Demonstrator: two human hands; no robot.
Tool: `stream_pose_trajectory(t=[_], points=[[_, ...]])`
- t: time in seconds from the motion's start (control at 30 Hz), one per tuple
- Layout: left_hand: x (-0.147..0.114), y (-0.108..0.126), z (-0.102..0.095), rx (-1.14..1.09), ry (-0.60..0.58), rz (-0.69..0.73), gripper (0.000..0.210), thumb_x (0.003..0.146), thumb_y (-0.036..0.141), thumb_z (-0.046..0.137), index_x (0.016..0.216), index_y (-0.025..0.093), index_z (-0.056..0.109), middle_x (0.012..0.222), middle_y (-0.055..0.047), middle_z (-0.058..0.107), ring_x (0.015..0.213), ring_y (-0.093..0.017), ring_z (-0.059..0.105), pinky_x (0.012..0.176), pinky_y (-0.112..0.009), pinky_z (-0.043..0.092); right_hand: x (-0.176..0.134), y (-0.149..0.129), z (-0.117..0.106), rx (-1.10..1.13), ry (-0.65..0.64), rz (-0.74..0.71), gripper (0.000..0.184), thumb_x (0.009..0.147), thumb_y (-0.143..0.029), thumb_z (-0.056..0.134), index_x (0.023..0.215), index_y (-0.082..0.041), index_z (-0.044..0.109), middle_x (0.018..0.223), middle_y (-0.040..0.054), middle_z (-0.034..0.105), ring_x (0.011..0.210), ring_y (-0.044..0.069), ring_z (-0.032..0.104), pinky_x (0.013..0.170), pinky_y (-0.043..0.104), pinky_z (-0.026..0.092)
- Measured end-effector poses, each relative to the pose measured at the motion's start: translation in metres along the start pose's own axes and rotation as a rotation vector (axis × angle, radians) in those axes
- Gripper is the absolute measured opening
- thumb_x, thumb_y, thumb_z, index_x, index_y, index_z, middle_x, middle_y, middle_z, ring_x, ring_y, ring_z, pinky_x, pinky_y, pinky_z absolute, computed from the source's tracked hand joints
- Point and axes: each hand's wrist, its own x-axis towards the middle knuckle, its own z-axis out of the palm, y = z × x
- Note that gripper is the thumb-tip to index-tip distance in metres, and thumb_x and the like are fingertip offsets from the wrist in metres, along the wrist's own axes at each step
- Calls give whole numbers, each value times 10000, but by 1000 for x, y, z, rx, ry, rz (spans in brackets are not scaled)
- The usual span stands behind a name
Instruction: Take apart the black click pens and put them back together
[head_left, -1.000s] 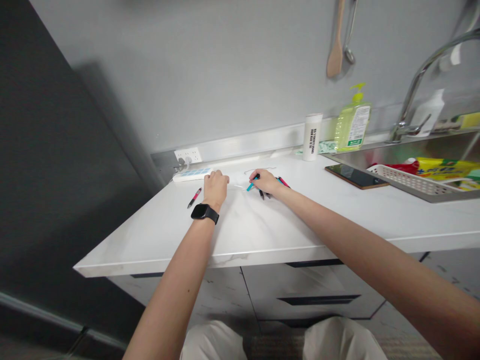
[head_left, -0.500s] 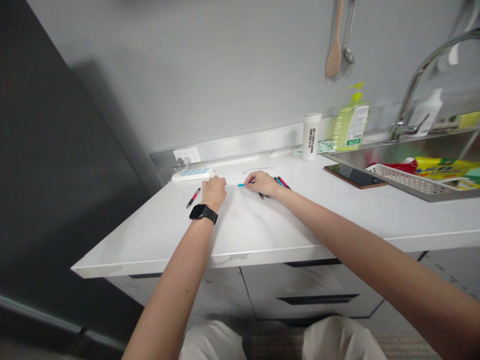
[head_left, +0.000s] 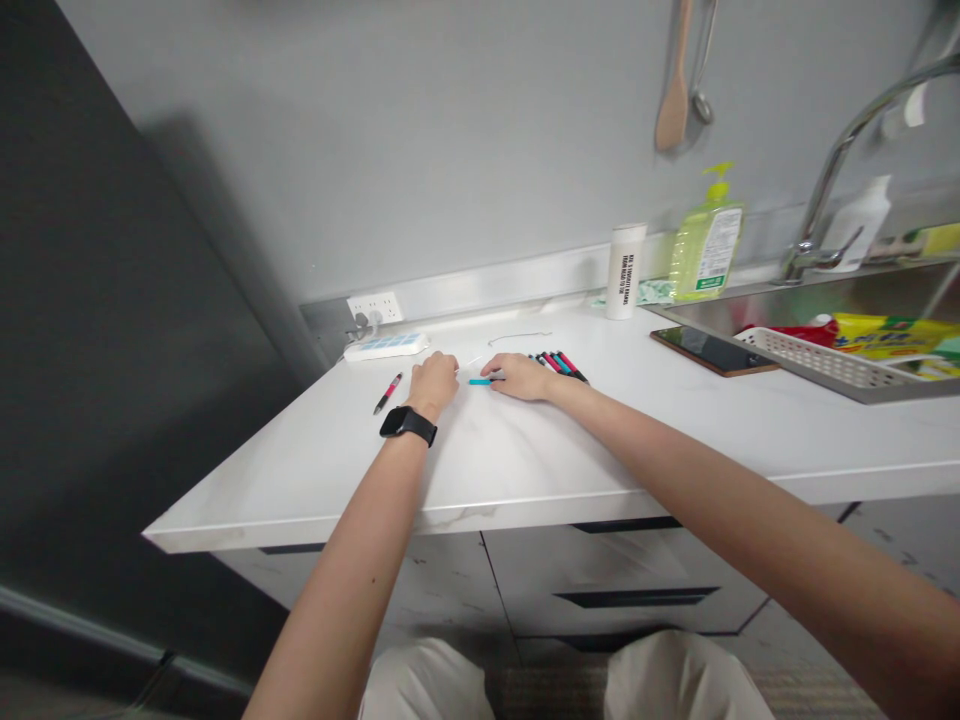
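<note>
My right hand point(head_left: 519, 377) rests low over the counter, its fingers closed on a short blue pen part point(head_left: 479, 381) that sticks out to the left. My left hand point(head_left: 433, 382), wearing a black watch point(head_left: 408, 424), is a little to the left with fingers curled together; what it holds is too small to make out. Between the hands a thin pale strip shows faintly. A red and black pen point(head_left: 388, 393) lies left of my left hand. Beyond my right wrist lies a row of several pens point(head_left: 562, 364) in red, blue and black.
On the white counter point(head_left: 315, 480), a power strip point(head_left: 387, 346) and a thin wire point(head_left: 519, 336) lie near the wall. To the right stand a white cup point(head_left: 624, 272), a soap bottle point(head_left: 706, 245), a phone point(head_left: 712, 350) and the sink point(head_left: 832, 388).
My right hand has lowered slightly toward the counter with the blue pen part, uncovering more of the pen row. My left hand has shifted slightly right.
</note>
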Motion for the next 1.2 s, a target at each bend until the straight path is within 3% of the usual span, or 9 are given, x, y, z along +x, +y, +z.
stream_pose_trajectory(t=[0.07, 0.17, 0.37, 0.6, 0.9, 1.2], points=[[1, -1, 2, -15, 17, 9, 276, 862, 124, 422, 1014, 161, 649, 1122, -142, 608, 1057, -269, 577, 891, -396, 435, 1, -1, -1, -13, 42, 29, 258, 695, -54, 647, 903, -184, 725, 1076, 74, 697, 1016, 214, 630, 938, 289, 444], [3, 0, 2, -69, 61, 57, 263, 877, 140, 426, 1011, 175, 650, 1099, -123, 608, 1047, -246, 577, 903, -361, 430, 3, -4, -2, 43, 114, 142, 147, 765, -138, 615, 864, -165, 721, 959, 77, 716, 922, 204, 649, 874, 287, 465], [7, 6, 2, -255, 185, 296, 254, 904, 180, 431, 1056, 174, 634, 1016, -83, 601, 970, -193, 578, 897, -295, 429, 8, -3, -4, 456, 204, 296, 189, 854, -289, 562, 826, -131, 663, 849, 63, 702, 697, 117, 607, 627, 205, 450], [9, 6, 7, -343, 208, 408, 244, 882, 149, 477, 1088, 163, 607, 972, -67, 615, 912, -176, 584, 871, -300, 450, 7, -7, -5, 745, 249, 353, 124, 879, -164, 506, 766, -141, 552, 754, 32, 659, 605, 72, 557, 552, 168, 416], [11, 3, 10, -360, 163, 310, 239, 839, 122, 532, 1070, 167, 571, 958, -68, 674, 885, -176, 624, 831, -296, 468, 9, -9, -15, 899, 424, 452, 157, 928, -134, 370, 792, -183, 428, 635, -22, 583, 535, 78, 540, 526, 186, 433], [6, -8, 6, -299, 35, -79, 321, 786, 179, 636, 1099, 152, 566, 939, -89, 707, 871, -192, 652, 799, -285, 474, 10, -6, -13, 868, 356, 483, 136, 907, -130, 388, 791, -178, 440, 628, -8, 571, 522, 80, 528, 483, 175, 446]])
